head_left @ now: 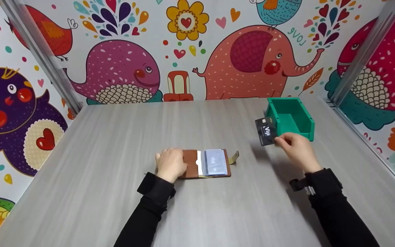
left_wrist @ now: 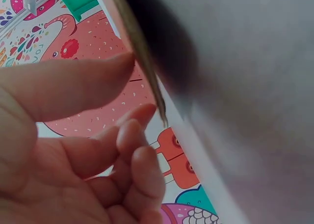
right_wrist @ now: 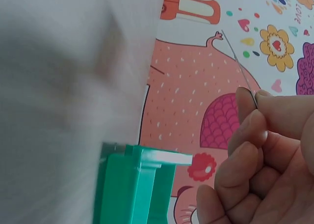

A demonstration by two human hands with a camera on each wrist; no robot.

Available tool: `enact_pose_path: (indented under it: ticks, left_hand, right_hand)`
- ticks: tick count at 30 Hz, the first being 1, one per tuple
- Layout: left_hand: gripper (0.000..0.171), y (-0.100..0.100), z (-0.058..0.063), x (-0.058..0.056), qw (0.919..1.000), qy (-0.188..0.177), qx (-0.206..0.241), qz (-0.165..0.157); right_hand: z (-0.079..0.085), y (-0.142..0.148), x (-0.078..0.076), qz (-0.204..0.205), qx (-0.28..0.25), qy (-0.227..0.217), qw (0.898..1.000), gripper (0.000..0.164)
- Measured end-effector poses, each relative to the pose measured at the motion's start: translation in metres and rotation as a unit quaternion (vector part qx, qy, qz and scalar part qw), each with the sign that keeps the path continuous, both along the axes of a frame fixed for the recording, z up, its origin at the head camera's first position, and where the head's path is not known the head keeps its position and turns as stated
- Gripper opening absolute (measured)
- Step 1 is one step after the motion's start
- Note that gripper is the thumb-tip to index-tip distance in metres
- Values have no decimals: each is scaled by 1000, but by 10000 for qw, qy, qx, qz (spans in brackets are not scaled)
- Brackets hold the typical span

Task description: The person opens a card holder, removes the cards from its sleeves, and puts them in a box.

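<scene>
Bin: one, green, standing on one pale table. Loose cards: one black card marked "VIP", raised above the table just left of the bin's near end, with a gap to the bin in the right wrist view. Wallets: one brown wallet, lying unfolded to the left of the bin and nearer, well apart from it. Inside the wallet, on the half toward the bin: one stack of clear sleeves, layers too close to count, and one white strip. On the wallet's edge facing the bin: one strap, sticking out.

Hands: two. Right hand just in front of the bin, narrow, thumb and forefinger pinching the black card by its edge, remaining fingers bent toward the palm. Left hand far to the left of the bin, on the wallet's left cover, moderately wide, with a clear gap between thumb and forefinger, other fingers loosely bent; thumb tip touching the cover, forefinger contact impossible to tell. Behind the bin, printed on the wall: one coral elephant.
</scene>
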State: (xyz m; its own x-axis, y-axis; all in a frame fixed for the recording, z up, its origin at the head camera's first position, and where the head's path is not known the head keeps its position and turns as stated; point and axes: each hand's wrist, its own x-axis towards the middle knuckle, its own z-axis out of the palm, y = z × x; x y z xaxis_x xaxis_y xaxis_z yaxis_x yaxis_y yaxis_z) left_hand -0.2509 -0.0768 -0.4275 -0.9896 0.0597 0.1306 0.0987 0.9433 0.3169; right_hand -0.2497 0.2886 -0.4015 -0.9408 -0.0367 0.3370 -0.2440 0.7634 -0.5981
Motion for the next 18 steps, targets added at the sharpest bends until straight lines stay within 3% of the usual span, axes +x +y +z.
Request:
enact_pose_path:
  ticks: [9, 18]
  left_hand:
    - [16, -1, 1, 1, 9994, -277, -177, -130]
    - [17, -1, 1, 0, 9992, -250, -201, -226]
  right_hand:
    - [6, 18, -3, -271, -122, -102, 9995, 29]
    - [18, 36, -13, -794, -139, -163, 9966, 32]
